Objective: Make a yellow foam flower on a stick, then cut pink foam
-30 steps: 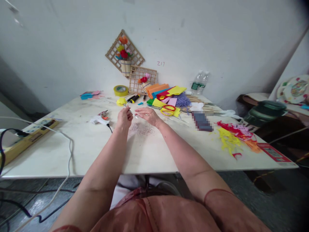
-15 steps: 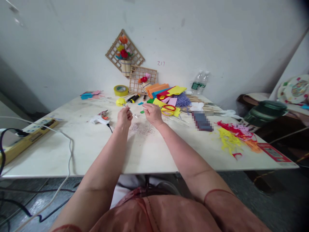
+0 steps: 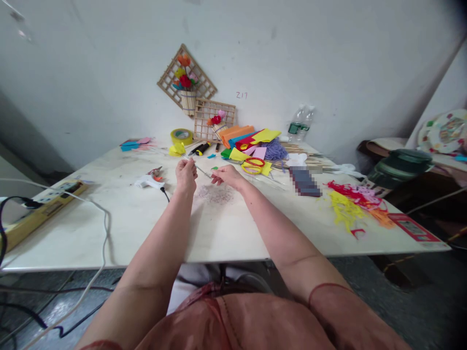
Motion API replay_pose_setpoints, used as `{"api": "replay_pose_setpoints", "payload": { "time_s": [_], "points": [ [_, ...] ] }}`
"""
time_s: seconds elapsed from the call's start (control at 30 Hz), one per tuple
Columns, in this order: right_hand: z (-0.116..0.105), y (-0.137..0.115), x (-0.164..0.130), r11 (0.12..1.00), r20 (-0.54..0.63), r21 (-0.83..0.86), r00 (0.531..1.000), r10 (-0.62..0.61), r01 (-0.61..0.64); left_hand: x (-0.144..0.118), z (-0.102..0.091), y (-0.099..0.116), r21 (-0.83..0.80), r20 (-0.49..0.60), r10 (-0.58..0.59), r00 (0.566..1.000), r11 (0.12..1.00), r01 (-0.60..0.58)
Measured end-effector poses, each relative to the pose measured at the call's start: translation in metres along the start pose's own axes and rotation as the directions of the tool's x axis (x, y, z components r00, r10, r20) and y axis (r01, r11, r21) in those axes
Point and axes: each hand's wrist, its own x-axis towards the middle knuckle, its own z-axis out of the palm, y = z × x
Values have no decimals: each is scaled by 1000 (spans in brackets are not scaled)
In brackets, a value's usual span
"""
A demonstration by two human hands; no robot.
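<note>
My left hand (image 3: 186, 173) pinches a thin stick (image 3: 200, 169) that carries a yellow foam flower (image 3: 176, 149) at its far end. The stick slants down to the right, just above the white table (image 3: 120, 233). My right hand (image 3: 229, 175) is at the stick's lower tip, with a small green foam piece (image 3: 214, 168) pinched between thumb and fingers. The two hands are about a hand's width apart. A patch of dark speckles (image 3: 216, 193) lies on the table right below them.
A white glue gun (image 3: 148, 182) lies left of my left hand, its cord running to a power strip (image 3: 44, 203). Behind the hands are yellow-handled scissors (image 3: 253, 166), coloured foam sheets (image 3: 251, 138), a tape roll (image 3: 181, 136) and bottles (image 3: 301, 121). Foam scraps (image 3: 350, 200) are at the right.
My right hand reached forward to the green foam piece, picked it up and came back to the stick's tip. My left hand lifted the stick and flower slightly.
</note>
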Motion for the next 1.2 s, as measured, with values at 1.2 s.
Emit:
{"api": "replay_pose_setpoints", "payload": {
  "time_s": [1.2],
  "points": [
    [4,8,3,984,27,152,995,-96,90,-8,4,3,102,159,70,985,991,-87]
  ]
}}
